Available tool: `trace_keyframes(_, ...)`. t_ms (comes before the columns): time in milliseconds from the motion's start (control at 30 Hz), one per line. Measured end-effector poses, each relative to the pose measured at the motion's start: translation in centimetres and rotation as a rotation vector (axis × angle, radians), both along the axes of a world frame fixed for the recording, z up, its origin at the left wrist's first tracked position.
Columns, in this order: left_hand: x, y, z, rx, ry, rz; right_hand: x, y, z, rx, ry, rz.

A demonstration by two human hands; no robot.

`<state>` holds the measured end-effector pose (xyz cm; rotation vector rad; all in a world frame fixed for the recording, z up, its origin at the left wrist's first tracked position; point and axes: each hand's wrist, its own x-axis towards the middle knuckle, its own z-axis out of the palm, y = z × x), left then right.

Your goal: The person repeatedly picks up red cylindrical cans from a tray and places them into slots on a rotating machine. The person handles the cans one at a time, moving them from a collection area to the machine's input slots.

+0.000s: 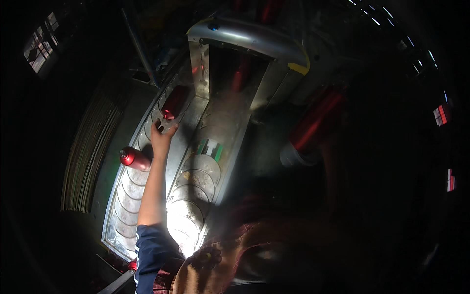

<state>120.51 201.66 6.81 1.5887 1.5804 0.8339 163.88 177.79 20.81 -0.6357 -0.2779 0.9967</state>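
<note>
My left hand (163,136) reaches over a long metal conveyor. Its thumb and fingers curve around the near end of a shiny red metal bottle (174,104), where a pale, see-through part shows. The bottle lies tilted away from me. Beside my left forearm, on the conveyor's left track, stands another red bottle (136,159) with a small dark neck. Off to the right, in deep shadow, my right hand (319,153) is closed around a bigger-looking red bottle (318,120) with a greyish lower end; its fingers are dim and mostly hidden.
The conveyor's right track (196,188) has overlapping round plates and passes under a metal hood (245,38). A green and white piece (210,149) sits on it. More red shapes show inside the hood. Left of the conveyor stands a stack of flat sheets (90,147).
</note>
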Motion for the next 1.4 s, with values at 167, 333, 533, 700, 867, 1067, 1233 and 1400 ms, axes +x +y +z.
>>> trace_keyframes(167,-0.1,11.8,-7.2,-0.022,0.600,-0.080,14.6,10.2,6.5,-0.253,-0.507,-0.470)
trace_keyframes(333,4.1,17.6,-14.0,-0.293,0.930,-0.199,27.8,24.4,10.1,-0.127,-1.061,-0.685)
trace_keyframes(533,3.3,15.0,-14.5,-0.423,1.135,-0.065,29.7,34.9,8.3,-0.289,-1.159,-0.662)
trace_keyframes(700,0.2,13.0,-14.5,-0.433,0.934,0.123,30.5,35.9,8.1,-0.305,-1.287,-0.626)
trace_keyframes(867,-1.6,9.4,-8.1,-0.416,0.135,-0.064,31.6,34.0,11.7,-0.327,-1.409,-0.456)
trace_keyframes(1067,4.4,4.1,10.0,0.505,0.184,-0.347,21.6,27.7,14.5,0.025,-1.578,-0.865)
trace_keyframes(1233,10.9,2.3,20.5,1.006,0.208,-0.676,-0.2,16.3,8.9,-0.230,-0.470,0.964)
trace_keyframes(1400,13.0,-3.6,23.7,1.256,0.085,-0.745,-10.9,6.4,6.9,-0.078,0.050,1.030)
